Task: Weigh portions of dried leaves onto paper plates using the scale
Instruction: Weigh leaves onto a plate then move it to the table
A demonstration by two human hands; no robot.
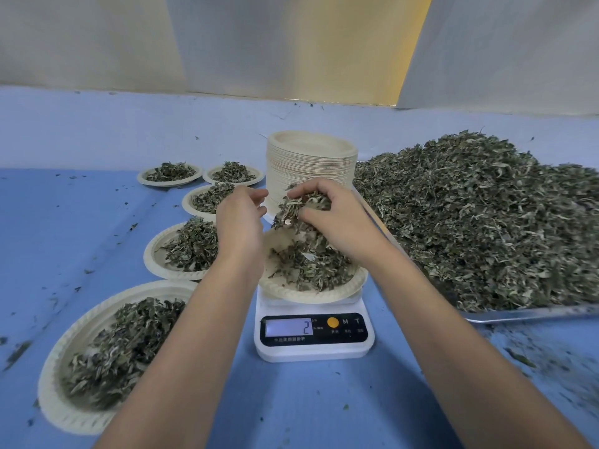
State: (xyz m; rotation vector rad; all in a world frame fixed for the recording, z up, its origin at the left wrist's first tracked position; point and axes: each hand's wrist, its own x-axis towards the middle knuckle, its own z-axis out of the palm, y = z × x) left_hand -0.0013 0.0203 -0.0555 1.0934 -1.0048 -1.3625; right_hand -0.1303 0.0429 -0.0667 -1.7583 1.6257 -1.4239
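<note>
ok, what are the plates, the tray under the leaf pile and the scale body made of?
White digital scale: likely plastic, smooth casing, glossy black panel. Cream round plate on it: looks like moulded paper pulp, matte, embossed rim. Shiny grey flat tray under the dried green leaf pile: probably metal, reflective edge.

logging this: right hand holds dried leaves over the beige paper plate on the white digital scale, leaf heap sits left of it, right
No: in the head view the big heap of dried green leaves sits right of the white digital scale. Rest holds.
</note>
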